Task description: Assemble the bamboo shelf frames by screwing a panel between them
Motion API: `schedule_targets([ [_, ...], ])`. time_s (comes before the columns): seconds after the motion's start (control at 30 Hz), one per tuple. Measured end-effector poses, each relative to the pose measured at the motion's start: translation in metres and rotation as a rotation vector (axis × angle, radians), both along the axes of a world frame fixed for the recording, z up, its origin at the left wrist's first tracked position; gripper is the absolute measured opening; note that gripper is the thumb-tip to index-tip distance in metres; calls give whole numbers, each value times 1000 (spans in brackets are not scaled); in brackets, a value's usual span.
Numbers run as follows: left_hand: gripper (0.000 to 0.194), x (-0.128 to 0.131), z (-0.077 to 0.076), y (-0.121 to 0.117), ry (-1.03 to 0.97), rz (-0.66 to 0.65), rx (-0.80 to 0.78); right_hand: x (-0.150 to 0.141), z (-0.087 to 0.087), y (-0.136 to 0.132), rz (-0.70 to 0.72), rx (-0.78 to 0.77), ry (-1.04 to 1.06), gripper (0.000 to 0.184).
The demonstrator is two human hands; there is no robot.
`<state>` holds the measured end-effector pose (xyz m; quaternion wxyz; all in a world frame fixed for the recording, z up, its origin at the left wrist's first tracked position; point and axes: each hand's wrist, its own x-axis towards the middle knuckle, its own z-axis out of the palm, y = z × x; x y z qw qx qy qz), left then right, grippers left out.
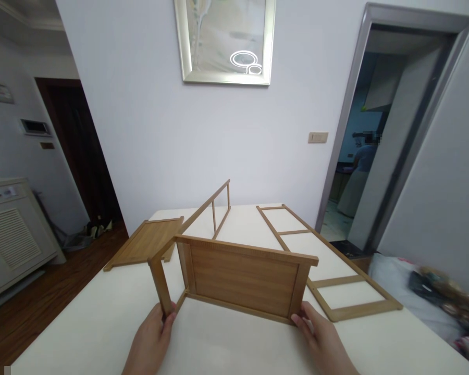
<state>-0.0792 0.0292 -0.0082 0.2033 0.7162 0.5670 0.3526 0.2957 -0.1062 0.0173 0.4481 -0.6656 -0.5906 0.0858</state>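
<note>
A brown wooden panel with a raised rim [244, 276] stands on its long edge on the white table. At its left end it meets a ladder-like wooden side frame [203, 211], also on edge and running back toward the wall. My left hand [150, 336] is closed around the near lower corner of that side frame. With thumb and fingers, my right hand [322, 336] pinches the panel's lower right corner. Whether the panel and side frame are fastened together, I cannot tell.
A second ladder-like frame [352, 281] lies flat on the right of the white table [226, 349]. Another wooden panel [148, 240] rests at the left. Behind the table is a wall with a framed picture [226, 41]. Through the doorway at right stands a person [357, 172].
</note>
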Motion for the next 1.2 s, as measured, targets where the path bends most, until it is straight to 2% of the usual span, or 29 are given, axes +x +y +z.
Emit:
schedule_targets([
  [0.3, 35, -6, -15, 35, 29, 127, 7, -19, 11, -3, 107, -103, 65, 25],
  [0.5, 37, -5, -10, 50, 65, 153, -46, -22, 7, 4, 137, -145, 44, 22],
  [0.7, 36, -6, -8, 48, 59, 171, -21, -19, 0, -1, 241, -200, -26, 18],
  [0.77, 35, -8, -8, 47, 50, 174, -15, -11, 0, -4, 192, -153, -78, 21],
  [0.87, 32, -12, -9, 47, 30, 199, -50, 19, 4, -2, -9, -11, -251, 26],
  [0.93, 31, -15, -9, 48, -54, 210, -102, 45, 7, -1, -130, 9, -401, 28],
  [1.0, 36, -17, -6, 48, -236, 170, -123, 68, 7, -2, -248, -54, -539, 25],
  [1.1, 45, -16, 2, 45, -563, 39, -131, 88, 0, -7, -271, -128, -675, 22],
  [1.2, 41, -10, 13, 40, -720, -70, -210, 90, -8, -12, -249, -97, -756, 22],
])
